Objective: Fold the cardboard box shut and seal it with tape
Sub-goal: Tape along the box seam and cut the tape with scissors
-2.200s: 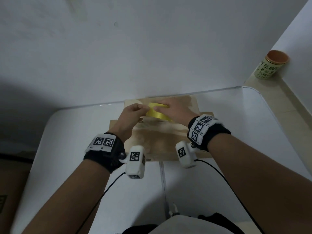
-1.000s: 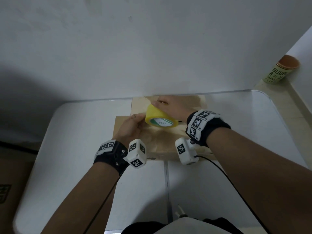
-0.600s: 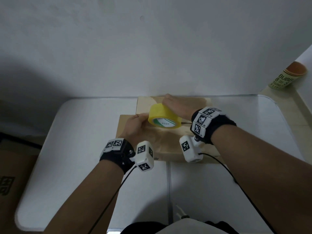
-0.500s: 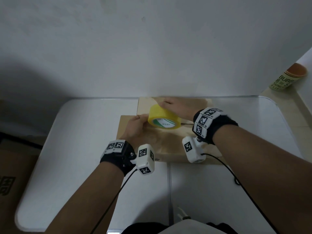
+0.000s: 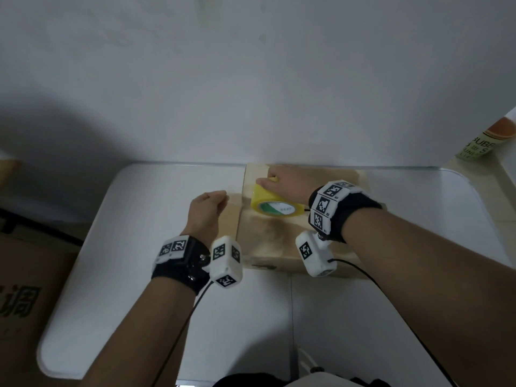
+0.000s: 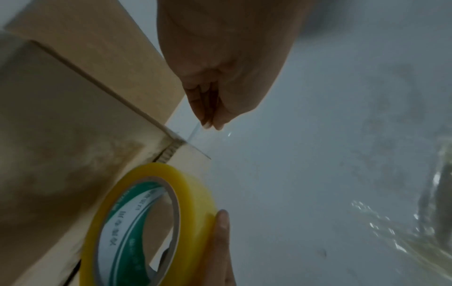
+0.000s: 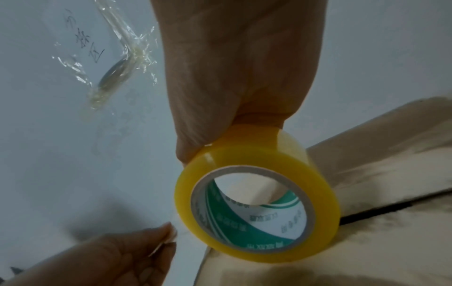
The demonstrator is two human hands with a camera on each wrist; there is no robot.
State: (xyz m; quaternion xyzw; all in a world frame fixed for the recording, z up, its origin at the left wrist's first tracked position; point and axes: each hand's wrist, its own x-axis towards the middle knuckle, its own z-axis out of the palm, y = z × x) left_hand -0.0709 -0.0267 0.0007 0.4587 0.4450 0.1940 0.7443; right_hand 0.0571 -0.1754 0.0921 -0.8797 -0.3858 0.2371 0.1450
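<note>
A brown cardboard box (image 5: 268,236) lies on the white table (image 5: 134,289) with its top flaps folded down; a dark seam (image 7: 391,211) runs between them. My right hand (image 5: 268,181) grips a yellow tape roll (image 5: 275,205) from above and holds it on edge on the box top near the left edge. My left hand (image 5: 222,196) is left of the box, off its side. In the left wrist view its fingertips (image 6: 208,120) pinch the free end of a clear tape strip (image 6: 193,133) drawn from the roll (image 6: 146,222) past the box corner.
The white wall stands right behind the table and box. A crumpled piece of clear tape (image 7: 115,77) sticks to it. A paper cup (image 5: 485,143) stands on a ledge at far right. Another large cardboard box (image 5: 28,289) sits on the floor at left.
My left hand has moved left, away from the roll and past the box's left edge, drawing tape out. My right hand keeps the roll on the box top.
</note>
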